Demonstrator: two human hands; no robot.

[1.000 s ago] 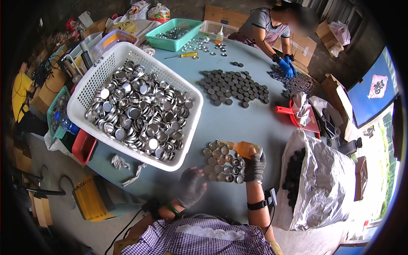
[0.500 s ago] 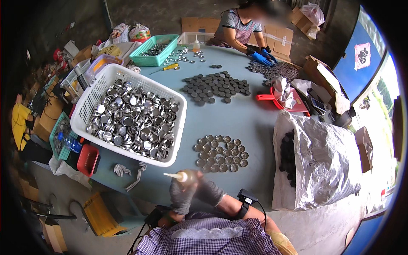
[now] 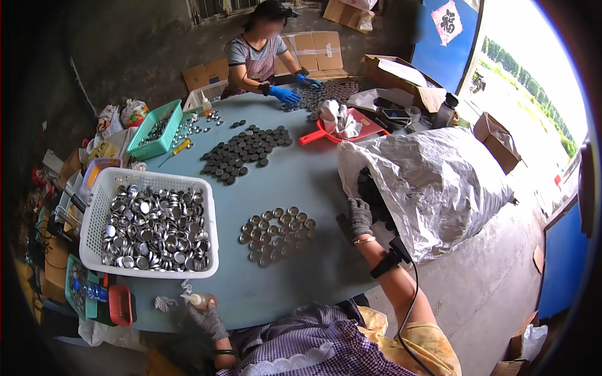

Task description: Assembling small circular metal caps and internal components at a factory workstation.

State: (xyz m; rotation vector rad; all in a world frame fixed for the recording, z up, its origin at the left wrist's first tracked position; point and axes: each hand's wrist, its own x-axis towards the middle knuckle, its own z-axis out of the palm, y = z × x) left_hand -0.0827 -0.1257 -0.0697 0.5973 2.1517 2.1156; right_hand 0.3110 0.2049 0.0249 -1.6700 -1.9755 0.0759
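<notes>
My left hand [image 3: 209, 321], in a grey glove, is closed around a small squeeze bottle [image 3: 199, 301] with a pale nozzle, low at the table's front edge. At the mouth of a big white woven sack [image 3: 433, 182], my right hand [image 3: 359, 219] has its gloved fingers stretched forward and the thumb apart. Black round pieces [image 3: 374, 194] fill the sack's opening beside those fingers; I see nothing held there. Between my hands, shallow metal caps [image 3: 276, 233] lie in rows on the blue-grey table [image 3: 238, 294], hollow side up.
A white basket [image 3: 210, 250] heaped with metal caps stands at the left. Farther back are dark discs [image 3: 244, 150], a screwdriver [image 3: 178, 149], a green basket [image 3: 141, 150] and a red dustpan [image 3: 312, 136] holding cloth. Across the table a blue-gloved person [image 3: 257, 62] handles small pieces.
My hands have moved apart from together in front of me. The left went left with the squeeze bottle; the right went to the sack's mouth. The view has turned rightward.
</notes>
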